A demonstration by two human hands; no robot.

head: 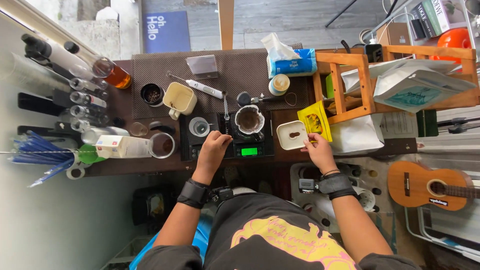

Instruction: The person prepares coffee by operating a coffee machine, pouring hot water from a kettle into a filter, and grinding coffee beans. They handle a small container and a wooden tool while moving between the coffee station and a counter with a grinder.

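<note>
The step in hand appears to be dosing coffee at a pour-over station, judged from the layout. The left hand point(214, 145) rests at centre frame on the black digital scale point(227, 142), fingers curled loosely against the scale top; whether it pinches anything cannot be told. The dripper with paper filter point(249, 120) stands on the scale just right of that hand, close to the knuckles without clearly touching them, and brown grounds show inside. The right hand point(317, 150) lies right of centre, fingers closed on the lower edge of the yellow pouch point(315, 121); the white dosing tray point(292, 135) sits just left of this hand, beside the pouch, holding a few beans. A cream mug point(179, 99) and a small glass point(199, 127) stand to the upper left of the scale. The next move likely calls for a steady pouch, a clear view of the green display point(249, 151), and no hand weight on the platform.
</note>
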